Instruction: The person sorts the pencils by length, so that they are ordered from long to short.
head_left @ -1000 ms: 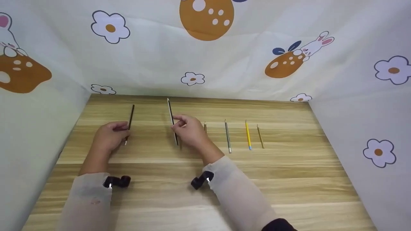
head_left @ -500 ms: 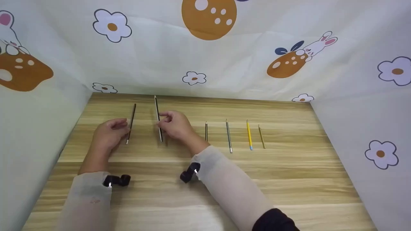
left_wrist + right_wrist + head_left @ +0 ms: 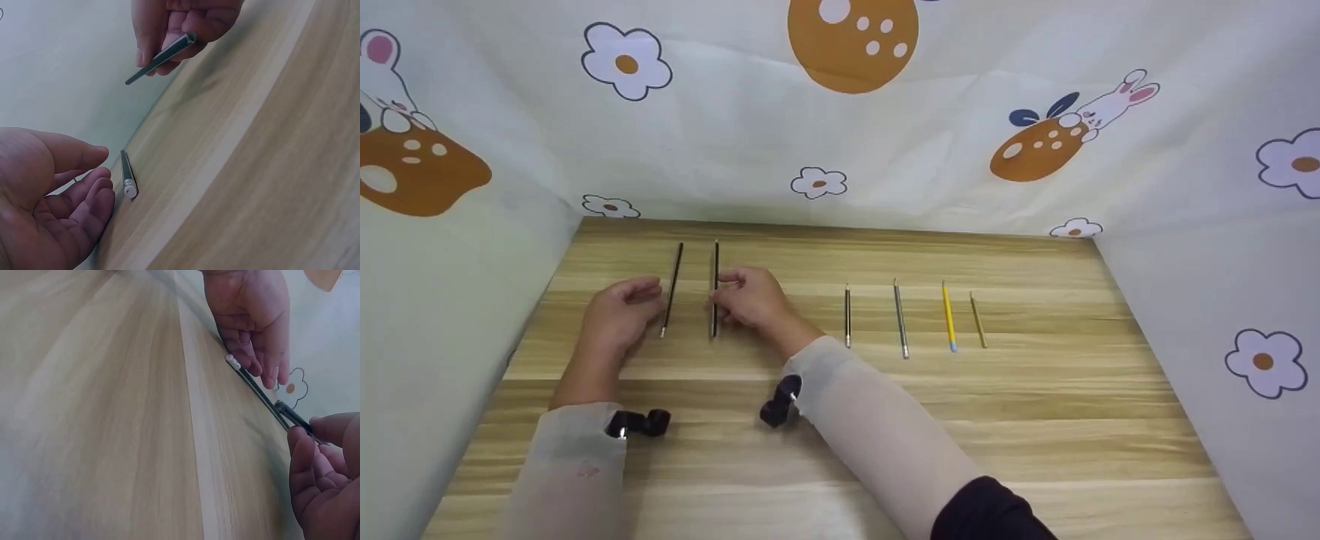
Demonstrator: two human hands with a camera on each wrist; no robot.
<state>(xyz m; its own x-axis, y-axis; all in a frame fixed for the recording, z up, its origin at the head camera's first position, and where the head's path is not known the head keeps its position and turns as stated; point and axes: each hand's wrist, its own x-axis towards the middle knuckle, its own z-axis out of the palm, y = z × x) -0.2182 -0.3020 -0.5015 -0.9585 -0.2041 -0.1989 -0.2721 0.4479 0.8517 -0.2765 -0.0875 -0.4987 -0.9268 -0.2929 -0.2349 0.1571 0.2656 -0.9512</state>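
Note:
My right hand [image 3: 754, 300] pinches a dark pencil [image 3: 715, 262] between thumb and fingers, lengthwise to the back wall. In the left wrist view this dark pencil [image 3: 169, 53] is held above the table, its shadow falling on the wood. Just to its left lies a black pencil [image 3: 672, 289] with a white eraser end towards me. My left hand [image 3: 622, 311] rests beside that black pencil, fingers loosely bent and holding nothing. Seen from the right wrist, the eraser end [image 3: 232, 362] sits close by the left fingertips.
Right of the hands lie a short black pencil [image 3: 847, 316], a grey pencil [image 3: 901, 319], a yellow pencil [image 3: 949, 315] with a blue end, and a thin tan pencil [image 3: 979, 320]. Patterned cloth [image 3: 720, 127] walls in the wooden table [image 3: 1035, 420] at the back and sides.
My right hand has carried the dark pencil leftward, alongside the black pencil, and straightened it. The left fingers have come away from the black pencil, which now lies by itself.

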